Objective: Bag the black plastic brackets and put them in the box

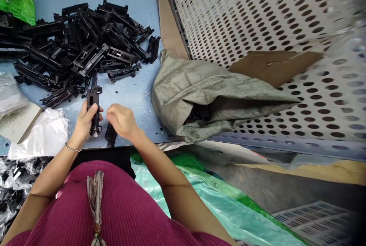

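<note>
- Pinching a black part (93, 118) in the left hand (82, 123), thumb across it, nine o'clock in view!
- Now the right hand (122, 120), curled close by at its three o'clock; can't tell if gripping anything.
- Just off that hand's seven o'clock, a second part (110, 135).
- From the black part, up at eleven o'clock, the pile (92, 60); across at three, a grey sack (194, 76).

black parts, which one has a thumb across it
The held part in the left hand, whose thumb lies across it; the piled parts have no hand on them, and the lone part by the right hand shows no thumb.
</note>
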`<state>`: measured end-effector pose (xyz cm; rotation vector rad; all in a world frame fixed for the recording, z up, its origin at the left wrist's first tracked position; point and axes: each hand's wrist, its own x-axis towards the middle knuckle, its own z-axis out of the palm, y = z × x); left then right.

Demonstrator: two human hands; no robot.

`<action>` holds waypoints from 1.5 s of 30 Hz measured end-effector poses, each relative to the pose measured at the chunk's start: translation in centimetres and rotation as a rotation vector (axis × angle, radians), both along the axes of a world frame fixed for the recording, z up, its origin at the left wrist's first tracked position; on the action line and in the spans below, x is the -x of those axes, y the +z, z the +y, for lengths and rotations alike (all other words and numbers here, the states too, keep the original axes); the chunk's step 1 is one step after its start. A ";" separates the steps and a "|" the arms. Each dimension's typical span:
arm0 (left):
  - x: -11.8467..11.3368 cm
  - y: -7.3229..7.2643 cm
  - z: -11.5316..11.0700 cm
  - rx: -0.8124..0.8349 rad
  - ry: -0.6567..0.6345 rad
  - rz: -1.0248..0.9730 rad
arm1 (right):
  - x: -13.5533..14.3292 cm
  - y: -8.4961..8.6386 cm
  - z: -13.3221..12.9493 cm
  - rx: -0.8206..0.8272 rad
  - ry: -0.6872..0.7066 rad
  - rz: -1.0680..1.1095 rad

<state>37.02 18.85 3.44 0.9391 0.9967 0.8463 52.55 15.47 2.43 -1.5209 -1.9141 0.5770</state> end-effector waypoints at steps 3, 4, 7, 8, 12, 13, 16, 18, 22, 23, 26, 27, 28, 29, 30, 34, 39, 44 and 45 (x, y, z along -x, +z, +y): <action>0.3 -0.5 0.9 -0.042 -0.011 0.055 | 1.4 -0.3 -3.2 0.020 0.128 -0.035; 0.4 -0.9 1.0 -0.070 -0.006 0.084 | 1.4 -0.4 -3.6 0.062 0.146 -0.023; 0.5 -3.1 0.8 -0.141 0.010 0.237 | -0.2 -0.4 -1.3 0.136 0.098 0.006; 0.5 -4.1 0.3 -0.163 -0.004 0.297 | -1.3 -0.5 0.5 0.112 0.028 -0.014; -0.5 -7.6 -2.2 -0.377 -0.056 0.502 | -6.0 -1.9 9.6 -0.037 -0.228 -0.242; -0.8 -8.1 -2.7 -0.437 -0.061 0.538 | -7.0 -2.3 11.5 -0.019 -0.216 -0.301; -0.8 -7.9 -3.1 -0.503 -0.093 0.576 | -8.3 -2.5 13.7 0.019 -0.152 -0.377; -0.3 -6.4 -2.4 -0.525 -0.095 0.535 | -8.0 -1.5 12.5 -0.018 -0.147 -0.284; 0.7 -2.0 0.2 -0.541 -0.114 0.217 | -5.3 2.0 6.8 0.000 -0.011 0.117; 0.8 -1.1 0.7 -0.486 -0.152 0.125 | -4.4 2.7 5.5 0.032 0.038 0.193; 0.9 0.7 1.2 -0.261 -0.243 -0.003 | -2.5 3.9 3.0 0.016 -0.045 0.290; 1.0 1.0 1.1 -0.203 -0.243 -0.008 | -2.1 4.0 2.7 -0.021 -0.119 0.274; 1.0 1.1 0.9 -0.160 -0.230 -0.012 | -1.8 3.9 2.7 -0.057 -0.179 0.239; 1.1 1.0 0.6 -0.129 -0.211 -0.018 | -1.6 3.8 2.9 -0.080 -0.212 0.197; 1.1 1.0 0.3 -0.100 -0.197 -0.023 | -1.4 3.7 3.2 -0.082 -0.217 0.164; 0.9 0.8 -0.5 -0.024 -0.113 -0.023 | -0.6 2.7 3.8 0.073 -0.169 0.295; 0.7 0.7 0.0 0.025 -0.018 -0.029 | 0.9 1.3 -0.5 0.019 0.088 0.170; 1.9 -1.7 -0.4 -0.092 -0.001 0.199 | 0.7 1.5 -2.6 0.003 0.194 -0.086; 2.2 -2.5 -0.8 -0.106 -0.003 0.267 | 0.5 1.9 -1.9 0.047 0.181 -0.087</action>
